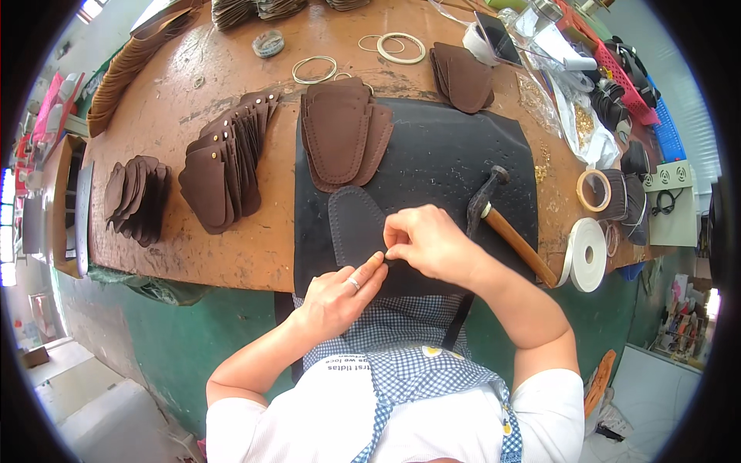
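Observation:
A black leather piece (355,220) with a rounded end and stitch holes along its edge lies on the black mat (432,147). At its lower edge, my left hand (340,297), with a ring on one finger, is closed on the leather. My right hand (436,243) pinches at the right side of the same piece, its fingertips touching the left hand's; whatever small thing they grip is hidden. Just beyond lies a stack of brown leather pieces (340,135) with punched edges. To the right of my right hand rests a hammer (513,235) with a wooden handle.
Brown leather stacks with metal snaps (204,189) and smaller brown pieces (135,201) stand at the left. More brown pieces (463,77) sit at the far right of the mat. A white tape roll (588,255), a tan tape roll (593,190) and a pink basket (625,81) line the right side.

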A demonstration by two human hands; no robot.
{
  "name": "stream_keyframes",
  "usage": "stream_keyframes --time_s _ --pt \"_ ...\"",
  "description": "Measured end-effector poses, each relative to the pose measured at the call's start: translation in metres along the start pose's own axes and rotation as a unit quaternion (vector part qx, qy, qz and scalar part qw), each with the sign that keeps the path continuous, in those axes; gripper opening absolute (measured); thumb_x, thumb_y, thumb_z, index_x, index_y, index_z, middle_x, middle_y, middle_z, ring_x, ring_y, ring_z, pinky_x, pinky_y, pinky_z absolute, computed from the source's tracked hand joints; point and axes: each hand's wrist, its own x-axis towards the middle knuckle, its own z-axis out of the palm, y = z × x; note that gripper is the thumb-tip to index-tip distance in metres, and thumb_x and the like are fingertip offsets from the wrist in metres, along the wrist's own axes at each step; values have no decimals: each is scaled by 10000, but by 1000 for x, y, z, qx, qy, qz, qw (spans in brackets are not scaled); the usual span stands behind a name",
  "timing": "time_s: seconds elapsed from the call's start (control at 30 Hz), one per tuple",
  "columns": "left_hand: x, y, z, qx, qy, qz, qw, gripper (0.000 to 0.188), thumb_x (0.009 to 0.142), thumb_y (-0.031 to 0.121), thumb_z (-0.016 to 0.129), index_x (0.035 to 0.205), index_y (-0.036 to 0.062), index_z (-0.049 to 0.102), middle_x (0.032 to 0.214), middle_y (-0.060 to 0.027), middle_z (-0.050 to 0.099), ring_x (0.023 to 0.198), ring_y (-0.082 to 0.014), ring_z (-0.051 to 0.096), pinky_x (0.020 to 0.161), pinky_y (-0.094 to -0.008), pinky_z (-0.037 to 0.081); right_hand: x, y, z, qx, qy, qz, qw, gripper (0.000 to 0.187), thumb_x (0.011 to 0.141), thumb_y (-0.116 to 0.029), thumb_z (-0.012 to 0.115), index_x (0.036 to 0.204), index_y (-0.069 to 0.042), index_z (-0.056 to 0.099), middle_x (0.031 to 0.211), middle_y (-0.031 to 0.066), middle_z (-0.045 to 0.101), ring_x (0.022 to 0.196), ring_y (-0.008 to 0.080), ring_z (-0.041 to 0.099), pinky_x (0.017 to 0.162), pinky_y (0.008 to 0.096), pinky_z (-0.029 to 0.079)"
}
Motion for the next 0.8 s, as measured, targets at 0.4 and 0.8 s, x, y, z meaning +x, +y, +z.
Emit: stream_keyframes --time_s 0.4,0.8 --pt "-11 7 -13 38 3 -65 997 580 563 -70 714 1136 12 681 1232 -100 675 817 -192 695 621 -298 569 -44 20 34 159 190 -133 960 119 873 56 660 990 33 668 924 109 662 781 179 673 699 293 542" --pt "35 14 -45 -10 176 -12 984 457 600 -146 716 1032 1 702 968 -124 718 696 -217 698 582 -278 562 -83 46 12 111 419 -124 893 187 854 150 611 935 -1 684 930 81 671 779 141 636 694 250 519"
